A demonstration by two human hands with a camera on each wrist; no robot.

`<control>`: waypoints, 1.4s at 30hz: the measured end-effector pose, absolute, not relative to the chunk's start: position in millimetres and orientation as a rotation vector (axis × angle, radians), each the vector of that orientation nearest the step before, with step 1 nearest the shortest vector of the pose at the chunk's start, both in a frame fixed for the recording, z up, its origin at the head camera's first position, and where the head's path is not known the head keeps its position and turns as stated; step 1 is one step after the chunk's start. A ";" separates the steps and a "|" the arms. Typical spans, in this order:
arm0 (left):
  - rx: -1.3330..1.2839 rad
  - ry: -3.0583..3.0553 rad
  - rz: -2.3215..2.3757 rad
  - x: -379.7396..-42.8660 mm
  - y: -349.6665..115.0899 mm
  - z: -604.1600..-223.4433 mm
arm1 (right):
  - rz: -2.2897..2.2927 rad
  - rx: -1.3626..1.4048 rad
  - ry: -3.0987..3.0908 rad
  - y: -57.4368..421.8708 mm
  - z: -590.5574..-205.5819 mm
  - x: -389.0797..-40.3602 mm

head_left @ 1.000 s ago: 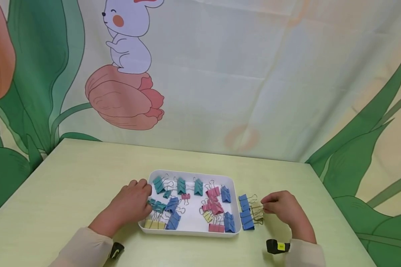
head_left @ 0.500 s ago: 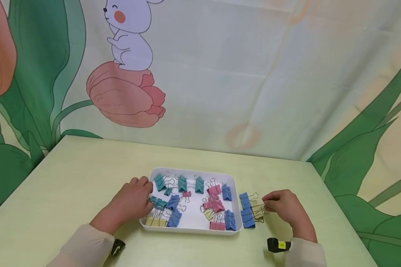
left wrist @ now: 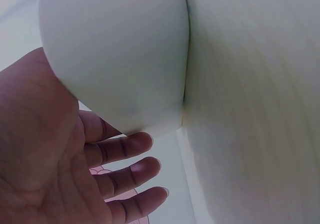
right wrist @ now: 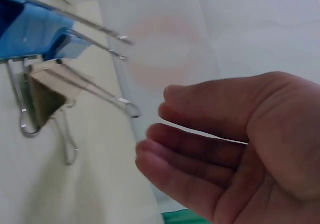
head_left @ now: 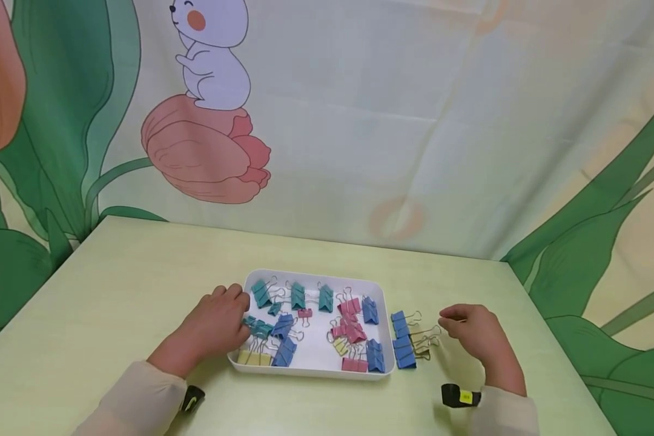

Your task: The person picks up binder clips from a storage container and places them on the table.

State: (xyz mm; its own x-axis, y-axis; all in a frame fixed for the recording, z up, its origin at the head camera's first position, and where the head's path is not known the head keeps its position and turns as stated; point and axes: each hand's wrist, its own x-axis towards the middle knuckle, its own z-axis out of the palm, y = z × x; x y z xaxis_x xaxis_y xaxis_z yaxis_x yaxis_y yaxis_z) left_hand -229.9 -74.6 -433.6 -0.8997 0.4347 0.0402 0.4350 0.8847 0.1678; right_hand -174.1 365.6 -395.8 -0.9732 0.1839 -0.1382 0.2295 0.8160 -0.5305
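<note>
My left hand (head_left: 220, 318) holds the left side of a white tray (head_left: 310, 370), fingers bent over its wall; in the left wrist view the tray's outer wall (left wrist: 120, 53) hides the thumb. Right of the tray lie two blue binder clips (head_left: 405, 353) and, against them, a yellow binder clip (right wrist: 60, 81) with its wire handles pointing at my right hand. That right hand (head_left: 474, 330) is just right of the handles, thumb and fingers apart and holding nothing. In the right wrist view a gap shows between the fingertips (right wrist: 150, 156) and the wire loops.
Inside the tray are several green binder clips (head_left: 298, 295) along the back, pink ones (head_left: 354, 330) at the right, blue ones (head_left: 284, 351), and a yellow clip (head_left: 254, 358) at front left. A printed cloth (head_left: 327, 121) hangs behind the table (head_left: 158, 266).
My right hand has let go of the yellow binder clip's handle and drawn back to the right. The left hand stays at the tray. The head view has tilted slightly.
</note>
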 end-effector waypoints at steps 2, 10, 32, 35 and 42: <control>-0.704 -3.051 -0.275 -230.3 -74.5 -433.5 | -0.853 0.318 2.967 363.7 -390.2 -171.0; -0.701 -3.057 -0.269 -231.3 -74.6 -434.2 | -0.887 0.258 3.130 336.2 -366.9 -166.9; -0.699 -3.062 -0.284 -229.8 -75.5 -433.6 | -0.679 -0.093 3.140 211.8 -378.6 -180.6; -0.696 -3.065 -0.280 -229.4 -75.1 -433.7 | -0.622 -0.124 3.127 203.0 -388.3 -183.5; -0.696 -3.061 -0.278 -228.8 -75.3 -431.4 | -0.548 -0.115 3.122 193.5 -402.4 -188.2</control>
